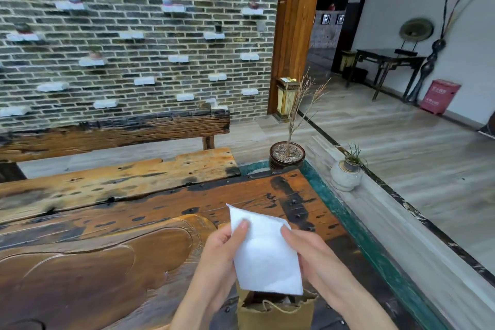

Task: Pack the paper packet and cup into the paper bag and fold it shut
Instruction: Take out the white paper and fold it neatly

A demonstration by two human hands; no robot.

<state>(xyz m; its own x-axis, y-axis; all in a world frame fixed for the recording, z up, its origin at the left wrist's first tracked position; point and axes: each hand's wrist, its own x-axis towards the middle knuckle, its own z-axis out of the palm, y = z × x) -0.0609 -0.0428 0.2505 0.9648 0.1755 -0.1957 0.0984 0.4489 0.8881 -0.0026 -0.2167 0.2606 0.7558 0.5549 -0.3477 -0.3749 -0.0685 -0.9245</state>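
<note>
Paper packet (pixel 263 252): flat and white, held upright in the air between both hands, its lower edge just above the mouth of the paper bag
Left hand (pixel 222 254): grips the packet's left edge, thumb pressed on the front face near the top corner, the other fingers hidden behind the paper
Right hand (pixel 310 254): grips the packet's right edge, thumb on the front, the remaining fingers wrapped behind; closed on the paper
Paper bag (pixel 276 313): brown with a twisted cord handle, standing open at the bottom of the view, directly under the packet; something dark and something pale show inside the mouth, too hidden to tell what they are
Cup: cannot tell where it is; it may be among the things inside the bag
Surface (pixel 134 222): worn orange-brown wood with black scorch marks, a carved hollow at the left, a green-painted edge at the right
Potted twig (pixel 288 154): dark round pot at the far corner of the surface, bare thin branches rising from it
Small white pot (pixel 345 173): on the stone ledge to the right, well apart from the hands
Background: grey brick wall with white blocks jutting out, a wooden bench in front of it
</note>
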